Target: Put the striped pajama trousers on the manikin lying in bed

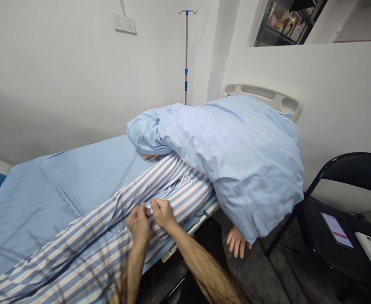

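Over the hospital bed (87,177), the left hand (137,224) and right hand (162,213) sit side by side, forearms (204,264) angled in from the near edge. The fingers (156,205) clench a small fold of the striped pyjama trousers (173,179) lying along the bed; pinching close together should keep the cloth from slipping.

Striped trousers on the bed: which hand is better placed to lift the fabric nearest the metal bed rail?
Right, likely: the right hand pinches the striped trousers closer to the metal bed rail than the left hand does.
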{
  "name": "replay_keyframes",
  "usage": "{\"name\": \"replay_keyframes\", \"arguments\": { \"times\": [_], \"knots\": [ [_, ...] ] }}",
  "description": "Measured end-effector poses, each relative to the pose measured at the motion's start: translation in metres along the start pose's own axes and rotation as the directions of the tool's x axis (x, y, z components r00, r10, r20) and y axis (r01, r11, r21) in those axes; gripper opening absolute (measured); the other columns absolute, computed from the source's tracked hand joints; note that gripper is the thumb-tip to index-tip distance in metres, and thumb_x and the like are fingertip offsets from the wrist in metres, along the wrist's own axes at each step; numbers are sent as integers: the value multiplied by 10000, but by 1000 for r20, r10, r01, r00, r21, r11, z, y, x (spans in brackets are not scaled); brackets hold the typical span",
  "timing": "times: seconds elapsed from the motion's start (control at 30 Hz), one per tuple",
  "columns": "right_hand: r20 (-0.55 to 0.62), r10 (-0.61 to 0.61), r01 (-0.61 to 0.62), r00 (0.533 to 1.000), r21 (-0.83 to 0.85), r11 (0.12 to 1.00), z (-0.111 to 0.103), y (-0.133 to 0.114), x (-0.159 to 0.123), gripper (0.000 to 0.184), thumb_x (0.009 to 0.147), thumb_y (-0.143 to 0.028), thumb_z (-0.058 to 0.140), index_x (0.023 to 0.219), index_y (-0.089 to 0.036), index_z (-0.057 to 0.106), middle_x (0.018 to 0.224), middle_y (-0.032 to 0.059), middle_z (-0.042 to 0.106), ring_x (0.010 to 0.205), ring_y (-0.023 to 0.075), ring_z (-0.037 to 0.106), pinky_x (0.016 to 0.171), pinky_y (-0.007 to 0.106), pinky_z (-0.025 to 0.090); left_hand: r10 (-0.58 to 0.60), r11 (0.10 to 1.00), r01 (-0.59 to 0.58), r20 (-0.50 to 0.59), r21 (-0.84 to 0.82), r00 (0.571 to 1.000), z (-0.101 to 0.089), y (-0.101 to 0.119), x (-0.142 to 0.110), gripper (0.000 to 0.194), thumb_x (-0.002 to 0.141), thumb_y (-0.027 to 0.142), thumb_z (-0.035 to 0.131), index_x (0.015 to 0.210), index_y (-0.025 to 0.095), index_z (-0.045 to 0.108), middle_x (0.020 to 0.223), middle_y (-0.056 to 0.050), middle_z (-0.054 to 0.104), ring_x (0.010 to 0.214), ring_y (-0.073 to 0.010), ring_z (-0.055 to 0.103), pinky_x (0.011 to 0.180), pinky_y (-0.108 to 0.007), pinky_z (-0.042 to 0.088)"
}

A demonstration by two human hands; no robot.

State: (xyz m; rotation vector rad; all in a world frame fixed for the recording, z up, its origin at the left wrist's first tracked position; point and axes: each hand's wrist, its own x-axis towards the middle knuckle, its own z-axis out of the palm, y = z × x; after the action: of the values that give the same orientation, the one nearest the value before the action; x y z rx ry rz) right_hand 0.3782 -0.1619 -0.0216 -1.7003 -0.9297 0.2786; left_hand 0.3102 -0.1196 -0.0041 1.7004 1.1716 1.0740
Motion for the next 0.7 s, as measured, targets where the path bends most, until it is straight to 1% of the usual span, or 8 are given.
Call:
{"name": "replay_keyframes", "arguments": {
  "times": [0.1,0.17,0.27,0.33,0.43,0.5,0.6,0.7],
  "knots": [
    [-16,11,-10,1000,74,997,0,0,-1,402,856,-454,326,543,-202,331,495,-40,401,503,102,391,544,220,283,37,996,-46,102,79,994,11,-18,-7,351,823,409,377,599,189,536,532,-9,554,524,-145,502,547,-266,398],
    [-24,2,0,1000,92,996,1,0,-1,391,850,-437,348,540,-199,331,491,-42,394,497,100,387,540,223,278,79,990,-93,125,110,989,12,-25,-10,354,832,422,362,715,182,595,641,-41,628,603,-167,560,593,-275,419],
    [-32,-29,33,999,110,993,3,3,-1,386,852,-420,374,539,-196,340,484,-46,378,492,97,380,533,226,266,67,989,-84,136,120,988,11,-24,-11,371,837,431,353,782,179,620,707,-64,668,644,-182,595,600,-275,426],
    [-16,-32,34,999,132,991,4,4,0,393,855,-416,385,534,-195,343,479,-47,370,489,95,368,521,224,259,61,985,-82,135,153,989,9,-19,-10,372,841,418,346,750,179,616,685,-62,665,621,-176,586,587,-271,411],
    [27,-24,19,999,158,987,-1,-1,7,411,864,-413,388,521,-191,347,476,-46,365,490,91,357,503,220,250,72,972,-96,115,214,991,6,-12,-10,376,843,385,336,616,182,556,568,-42,604,535,-155,519,551,-269,365],
    [42,-69,63,997,133,989,-11,-11,13,423,871,-409,393,515,-187,339,473,-49,349,489,85,352,502,222,239,75,974,-96,106,207,992,6,-9,-11,406,856,374,314,545,190,500,509,-30,555,503,-149,490,543,-271,350],
    [41,-169,166,985,68,984,-37,-29,23,424,887,-398,387,529,-182,320,485,-56,317,492,73,339,515,222,230,64,986,-84,136,143,989,5,-9,-12,479,891,384,271,486,200,448,469,-21,518,504,-155,504,585,-281,374],
    [-1,-178,178,984,4,984,-66,-33,33,427,906,-407,360,547,-184,301,503,-59,299,500,67,328,525,217,235,40,990,-60,160,124,986,6,-10,-13,506,901,402,266,474,202,449,468,-20,522,517,-166,521,617,-292,385]
  ]
}}
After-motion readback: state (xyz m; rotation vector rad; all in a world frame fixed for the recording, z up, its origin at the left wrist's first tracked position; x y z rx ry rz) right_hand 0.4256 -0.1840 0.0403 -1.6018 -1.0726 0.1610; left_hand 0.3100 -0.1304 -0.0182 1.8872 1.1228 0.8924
